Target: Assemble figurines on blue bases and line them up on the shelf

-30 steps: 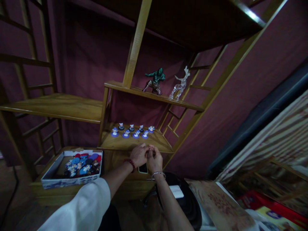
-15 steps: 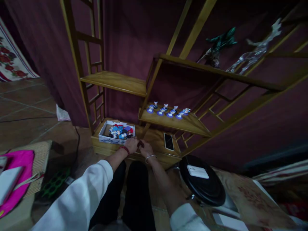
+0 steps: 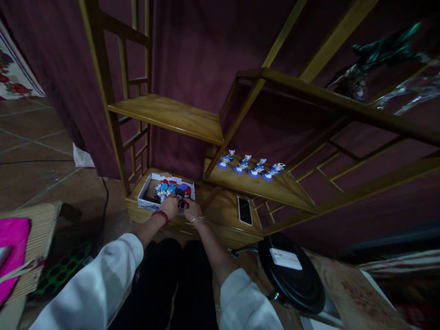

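My left hand (image 3: 171, 206), with a red bead bracelet at its wrist, is at the front edge of a white box (image 3: 146, 202). Close beside it on the right is my right hand (image 3: 191, 210), wearing a silver bangle. The fingers of both hands are closed on a small dark figurine (image 3: 181, 203), mostly covered by them. Behind them, the box holds a heap of small figurines (image 3: 165, 186) with blue, red, purple and black parts. On the raised shelf (image 3: 288, 190) to the right, several small figurines (image 3: 256, 170) on purple bases stand upright in rows.
A phone (image 3: 244, 211) lies on the low wooden top at right. A higher shelf (image 3: 168, 114) juts out above the box. Dark and clear animal statues (image 3: 357, 82) stand at upper right. A round black stool (image 3: 292, 275) with a white item is at lower right.
Both hands have moved left, from beside the box's right corner to its front edge, still together around the small dark figurine. The camera view has shifted closer to the shelves.
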